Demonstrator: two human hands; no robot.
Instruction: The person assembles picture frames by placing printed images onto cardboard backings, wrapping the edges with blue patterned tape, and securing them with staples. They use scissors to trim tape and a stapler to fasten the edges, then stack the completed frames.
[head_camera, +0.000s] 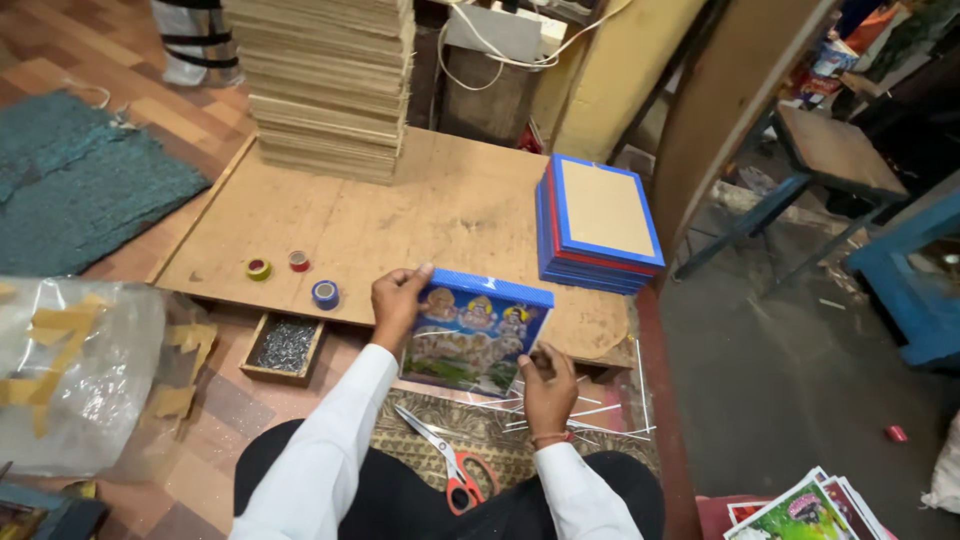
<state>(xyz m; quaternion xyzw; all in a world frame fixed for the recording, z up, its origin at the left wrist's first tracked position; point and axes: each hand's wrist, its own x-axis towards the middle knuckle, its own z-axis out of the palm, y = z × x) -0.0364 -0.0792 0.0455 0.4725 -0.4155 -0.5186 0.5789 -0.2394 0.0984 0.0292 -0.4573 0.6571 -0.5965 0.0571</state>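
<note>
Our left hand (395, 300) grips the upper left corner of a blue-framed picture (470, 335), with the fingers closed over the frame's top edge, and our right hand (548, 385) pinches the lower right corner of the same frame between thumb and fingers. The picture stands tilted between the two hands, just above our lap, at the near edge of the low wooden board (400, 220); its printed face shows colourful figures over a landscape. Directly under it on the patterned mat lies a pair of red-handled scissors (450, 460), near our right wrist. Thin pale strips (600, 415) lie scattered just right of that hand; we cannot tell for sure what material they are. On the board, well to the right of the picture, a stack of blue and red frames (598, 225) lies face down, brown backing upward. Left of our left hand are three small tape rolls (290, 275): yellow, red and blue. A small wooden box of nails (284, 346) sits below them. At the far edge rises a tall pile of plywood sheets (330, 80), and loose colour prints (800, 510) lie at the bottom right.
</note>
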